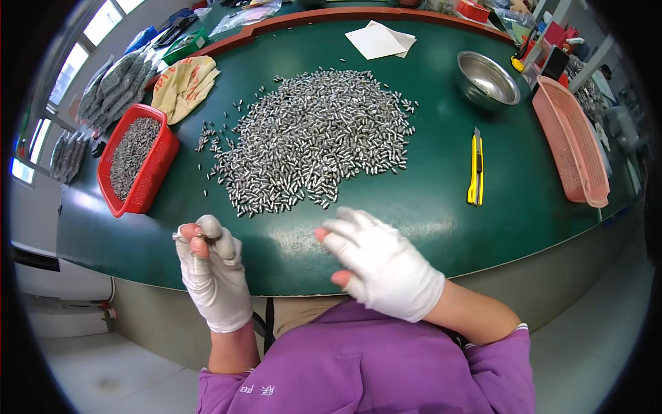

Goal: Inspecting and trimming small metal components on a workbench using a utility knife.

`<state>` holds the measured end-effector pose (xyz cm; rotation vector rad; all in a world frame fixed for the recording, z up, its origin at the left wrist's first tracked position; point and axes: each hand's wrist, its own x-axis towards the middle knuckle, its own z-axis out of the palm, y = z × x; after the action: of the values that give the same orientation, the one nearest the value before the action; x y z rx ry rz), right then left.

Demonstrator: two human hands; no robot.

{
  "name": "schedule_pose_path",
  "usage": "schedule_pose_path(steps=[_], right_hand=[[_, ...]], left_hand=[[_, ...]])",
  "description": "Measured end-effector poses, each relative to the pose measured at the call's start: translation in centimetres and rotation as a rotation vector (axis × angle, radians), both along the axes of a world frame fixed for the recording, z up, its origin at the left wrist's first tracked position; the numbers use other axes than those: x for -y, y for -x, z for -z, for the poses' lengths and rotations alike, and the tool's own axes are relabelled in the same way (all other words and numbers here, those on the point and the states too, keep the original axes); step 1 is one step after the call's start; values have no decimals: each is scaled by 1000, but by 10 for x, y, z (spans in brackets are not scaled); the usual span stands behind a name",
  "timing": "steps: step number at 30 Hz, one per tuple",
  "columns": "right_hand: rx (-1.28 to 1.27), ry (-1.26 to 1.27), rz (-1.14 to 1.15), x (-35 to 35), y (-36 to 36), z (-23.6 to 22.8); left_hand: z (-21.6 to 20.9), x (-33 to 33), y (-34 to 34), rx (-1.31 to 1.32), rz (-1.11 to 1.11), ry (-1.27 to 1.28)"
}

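Note:
A wide heap of small silvery metal parts (317, 138), each short with a tapered end, lies on the green tabletop. My left hand (215, 276), in a white glove with bare thumb and fingertip, is raised at the near left edge. Its fingers are pinched on a small metal part (201, 237), mostly hidden by them. My right hand (386, 265), gloved the same way, hovers just in front of the heap near the table edge. Its fingers are stretched out, the thumb apart, and nothing shows in it; the fingertips are slightly blurred.
A red basket (164, 155) full of similar parts stands left, beside a yellowish cloth (186, 86). To the right are a yellow box cutter (476, 169) with its blade out, a steel bowl (493, 100) and a pink basket (569, 148). White sheets (372, 41) lie at the back.

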<state>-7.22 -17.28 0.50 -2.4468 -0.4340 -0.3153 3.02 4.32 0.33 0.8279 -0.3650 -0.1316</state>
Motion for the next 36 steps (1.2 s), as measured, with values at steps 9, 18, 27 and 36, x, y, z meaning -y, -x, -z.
schedule_pose_path(steps=[9, 18, 27, 36], right_hand=[[48, 421, 446, 32, -7, -14], [137, 649, 618, 65, -5, -21], [315, 755, 926, 161, -27, -38], [81, 645, 635, 161, -83, -30]], left_hand=[[4, 41, 19, -30, 138, -259], [11, 43, 20, -88, 170, -320], [9, 47, 19, -72, 182, -334], [11, 48, 20, -28, 147, -392]])
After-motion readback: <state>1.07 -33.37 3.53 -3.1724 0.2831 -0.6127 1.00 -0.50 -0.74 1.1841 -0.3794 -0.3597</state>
